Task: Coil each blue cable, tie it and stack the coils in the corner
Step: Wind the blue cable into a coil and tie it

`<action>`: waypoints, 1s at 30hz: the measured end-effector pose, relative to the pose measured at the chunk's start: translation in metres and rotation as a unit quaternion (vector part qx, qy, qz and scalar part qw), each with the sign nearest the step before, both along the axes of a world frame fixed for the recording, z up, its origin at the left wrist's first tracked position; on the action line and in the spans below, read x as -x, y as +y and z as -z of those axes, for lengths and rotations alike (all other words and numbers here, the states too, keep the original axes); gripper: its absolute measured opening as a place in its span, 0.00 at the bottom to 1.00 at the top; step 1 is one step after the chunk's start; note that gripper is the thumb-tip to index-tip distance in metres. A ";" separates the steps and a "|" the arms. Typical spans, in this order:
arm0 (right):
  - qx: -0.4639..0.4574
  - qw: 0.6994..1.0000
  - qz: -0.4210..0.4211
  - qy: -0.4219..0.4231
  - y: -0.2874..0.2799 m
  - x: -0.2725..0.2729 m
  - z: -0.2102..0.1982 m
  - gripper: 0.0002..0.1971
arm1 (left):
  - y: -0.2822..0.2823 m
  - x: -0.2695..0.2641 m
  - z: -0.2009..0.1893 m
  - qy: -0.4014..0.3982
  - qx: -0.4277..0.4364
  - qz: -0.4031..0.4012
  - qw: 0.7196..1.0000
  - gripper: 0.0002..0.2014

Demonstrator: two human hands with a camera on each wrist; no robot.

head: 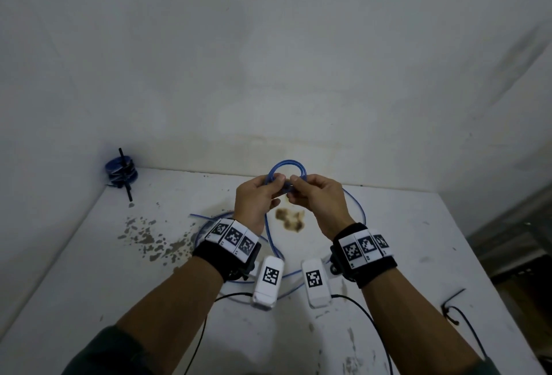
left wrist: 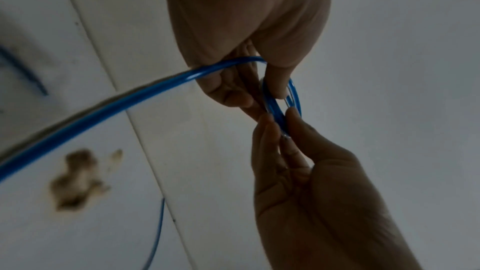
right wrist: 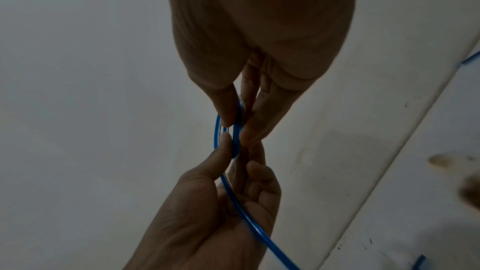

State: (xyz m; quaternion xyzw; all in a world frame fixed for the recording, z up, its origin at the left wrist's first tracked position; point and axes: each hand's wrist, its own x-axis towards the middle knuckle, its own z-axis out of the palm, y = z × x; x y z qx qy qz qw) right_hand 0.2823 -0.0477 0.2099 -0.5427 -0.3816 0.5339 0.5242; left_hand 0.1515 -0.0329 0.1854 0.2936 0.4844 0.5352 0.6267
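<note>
No readable text, brand names or numbers anywhere in the three views. The only printed signs are black-and-white square fiducial markers: three in a row on the left wristband [head: 232,237], three on the right wristband [head: 365,247], lower centre of the head view. One marker each on the two white camera modules [head: 268,282] [head: 316,282] below the wrists.

bare utility room | stained white table [head: 89,255] | blotchy plaster wall [head: 268,61]
</note>
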 end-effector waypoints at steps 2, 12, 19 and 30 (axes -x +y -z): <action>-0.010 1.000 0.010 -0.007 0.000 0.001 0.003 0.07 | -0.005 -0.004 0.000 -0.010 0.009 0.003 1.000 0.07; -0.015 0.997 0.075 0.026 0.000 -0.007 0.005 0.12 | 0.003 0.007 -0.014 0.062 -0.024 0.025 0.997 0.05; -0.029 0.996 0.084 0.006 -0.003 -0.023 0.007 0.10 | 0.009 0.019 -0.014 0.053 -0.012 -0.001 0.999 0.08; -0.082 0.982 0.166 0.028 0.003 -0.031 0.001 0.16 | 0.002 0.013 -0.023 0.132 -0.036 0.148 0.979 0.05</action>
